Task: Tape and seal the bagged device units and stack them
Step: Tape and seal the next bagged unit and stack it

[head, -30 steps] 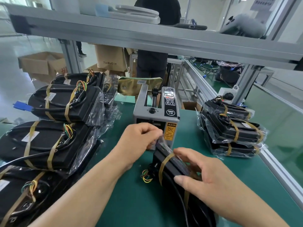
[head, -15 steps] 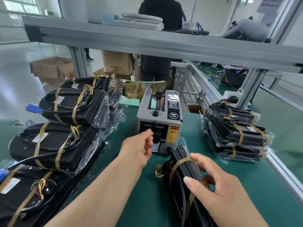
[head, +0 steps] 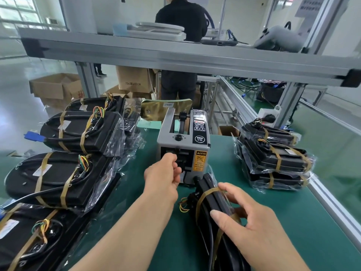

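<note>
Black bagged device unit (head: 212, 195) banded with tan tape, on edge on the green mat (head: 283, 222).
Right hand (head: 252, 227) grips it; left hand (head: 162, 178) curls at the grey tape dispenser (head: 183, 141) outlet, and I cannot tell whether it pinches tape.

I log black bagged unit (head: 211, 198) standing on edge, near centre, one tan tape band round it. Taped right stack (head: 273, 159) far right; left pile (head: 78, 133) larger.

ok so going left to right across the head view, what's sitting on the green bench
pile of bagged units → tape dispenser → stack of bagged units
</note>
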### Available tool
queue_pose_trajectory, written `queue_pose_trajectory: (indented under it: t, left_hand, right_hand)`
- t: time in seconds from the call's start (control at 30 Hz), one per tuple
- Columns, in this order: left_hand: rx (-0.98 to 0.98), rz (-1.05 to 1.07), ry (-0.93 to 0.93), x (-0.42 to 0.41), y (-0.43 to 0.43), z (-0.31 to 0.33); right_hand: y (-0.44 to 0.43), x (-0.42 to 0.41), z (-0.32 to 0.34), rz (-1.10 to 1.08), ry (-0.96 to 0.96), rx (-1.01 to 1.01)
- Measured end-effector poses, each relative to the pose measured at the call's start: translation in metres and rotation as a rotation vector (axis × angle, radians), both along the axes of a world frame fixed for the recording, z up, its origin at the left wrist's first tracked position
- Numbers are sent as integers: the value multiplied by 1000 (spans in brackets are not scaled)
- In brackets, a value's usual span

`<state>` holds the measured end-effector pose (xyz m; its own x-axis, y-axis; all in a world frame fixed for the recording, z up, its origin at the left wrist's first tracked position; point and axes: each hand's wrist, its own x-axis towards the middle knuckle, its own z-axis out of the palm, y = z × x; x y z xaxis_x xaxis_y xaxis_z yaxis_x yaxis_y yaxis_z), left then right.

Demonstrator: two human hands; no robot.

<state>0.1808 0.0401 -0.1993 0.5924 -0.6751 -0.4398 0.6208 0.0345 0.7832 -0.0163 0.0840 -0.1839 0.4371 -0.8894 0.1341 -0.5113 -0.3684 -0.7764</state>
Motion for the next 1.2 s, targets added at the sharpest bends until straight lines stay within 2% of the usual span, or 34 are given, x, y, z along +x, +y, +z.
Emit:
queue_pose_trajectory:
  t: [0.2, 0.3, 0.5, 0.63, 0.77, 0.87, 0.93, 1.03, 1.1, 1.2]
  left_hand:
    - [-157, -577, -545, 2, 38, 13]
    - [-112, -631, -783, -1, 41, 19]
    - [-50, -584, -1016, -2, 33, 21]
    - [-28, -595, -938, 0, 34, 20]
    - [-121, -651, -422, -4, 37, 13]
    - [-193, -633, -209, -4, 39, 8]
    - [-218, -637, -197, -4, 38, 7]
    - [-219, -657, -282, -4, 38, 7]
    - [-203, -673, -393, -4, 37, 7]
    - [-172, -679, -604, -1, 36, 9]
  right_hand:
    - [-1, 1, -3, -12, 3, 5]
    - [0, 2, -4, -2, 10, -20]
    - [2, 2, -4, -7, 29, -35]
    - [0, 1, 0, -10, 138, -54]
    - [-11, 13, 9, -72, 207, -201]
    - [-26, 28, 12, -155, 210, -252]
    - [-36, 36, 12, -194, 217, -267]
    - [-47, 42, 11, -227, 229, -278]
    - [-52, 44, 8, -229, 216, -262]
    - [-57, 42, 2, -246, 57, -89]
